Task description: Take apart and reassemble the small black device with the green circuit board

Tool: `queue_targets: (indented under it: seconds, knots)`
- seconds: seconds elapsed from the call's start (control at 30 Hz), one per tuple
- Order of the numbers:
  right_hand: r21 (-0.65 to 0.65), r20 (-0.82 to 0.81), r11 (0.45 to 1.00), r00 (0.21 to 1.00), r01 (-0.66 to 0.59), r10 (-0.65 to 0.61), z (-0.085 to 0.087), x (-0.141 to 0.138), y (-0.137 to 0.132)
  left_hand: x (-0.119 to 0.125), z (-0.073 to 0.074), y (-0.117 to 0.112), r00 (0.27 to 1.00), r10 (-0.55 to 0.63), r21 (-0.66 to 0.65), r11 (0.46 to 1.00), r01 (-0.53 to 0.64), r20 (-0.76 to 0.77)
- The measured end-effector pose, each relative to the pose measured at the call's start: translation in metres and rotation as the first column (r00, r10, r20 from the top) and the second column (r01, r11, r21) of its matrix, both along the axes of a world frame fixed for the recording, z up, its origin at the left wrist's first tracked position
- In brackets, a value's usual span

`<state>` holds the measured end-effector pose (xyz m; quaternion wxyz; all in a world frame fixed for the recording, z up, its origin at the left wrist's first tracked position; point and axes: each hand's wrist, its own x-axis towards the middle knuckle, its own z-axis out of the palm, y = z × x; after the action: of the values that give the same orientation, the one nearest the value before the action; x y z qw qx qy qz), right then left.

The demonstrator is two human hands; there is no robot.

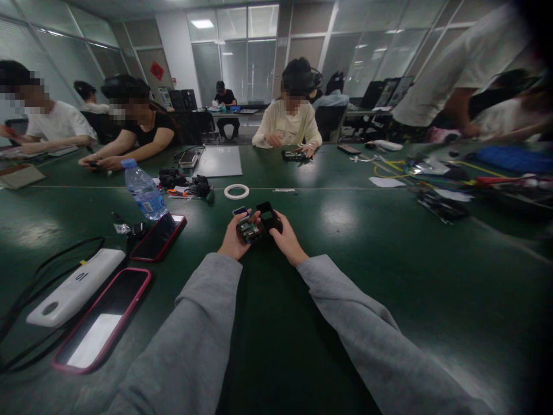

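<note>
My left hand [234,239] is closed around a small green circuit board [247,230] with dark parts on it, held just above the green table [345,271]. My right hand [285,237] grips a small black box-shaped casing [268,217] right beside the board. The two pieces nearly touch. Both arms wear grey sleeves.
Left of my arms lie two pink-edged phones [101,319] [158,237], a white power bank [75,286] with black cables, and a water bottle [144,191]. A white tape ring [236,191] and a black tool pile [185,184] sit ahead. Several people work across the table; cluttered parts lie at right [440,202].
</note>
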<state>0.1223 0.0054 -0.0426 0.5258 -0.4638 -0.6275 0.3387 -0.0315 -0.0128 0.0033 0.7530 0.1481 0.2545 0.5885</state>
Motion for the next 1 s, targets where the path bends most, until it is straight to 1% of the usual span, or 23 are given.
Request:
queue_targets:
  seconds: [0.07,0.23,0.4,0.57,0.7,0.77,0.9,1.0]
  knots:
    - [-0.006,-0.006,1.0,1.0,0.007,-0.007,0.0016,-0.0002,-0.0013,-0.0001,-0.0005,0.0007,1.0,0.007,-0.005,1.0,-0.007,-0.007]
    - [0.003,0.047,0.995,0.994,0.101,-0.101,0.0057,0.0,-0.0049,-0.0012,-0.003,0.0024,1.0,0.008,0.007,1.0,-0.008,-0.016]
    - [0.005,0.047,0.996,0.995,0.085,-0.085,0.0067,-0.0005,-0.0056,-0.0009,-0.0017,0.0014,0.999,0.012,-0.004,1.0,-0.012,-0.033]
    - [0.028,0.035,0.992,0.992,0.119,-0.12,0.0029,-0.0002,-0.0034,-0.0004,-0.0011,0.0011,0.999,0.02,-0.006,1.0,-0.02,-0.039]
    - [0.019,-0.002,0.989,0.989,0.146,-0.146,0.0014,-0.0004,-0.0032,-0.0005,-0.003,0.0025,0.999,0.022,-0.002,1.0,-0.022,-0.037]
    - [0.035,0.01,0.987,0.988,0.155,-0.155,0.0018,-0.0014,-0.0042,-0.0004,-0.0029,0.0028,0.999,0.025,-0.004,1.0,-0.026,-0.036]
    - [0.115,0.081,0.981,0.983,0.157,-0.167,0.0032,-0.0039,-0.0065,-0.0005,-0.0003,0.0021,0.999,0.031,-0.005,0.999,-0.031,-0.042]
    - [0.138,0.081,0.979,0.983,0.153,-0.165,0.0035,-0.0047,-0.0076,-0.0011,0.0016,0.0013,0.998,0.04,-0.003,0.999,-0.04,-0.042]
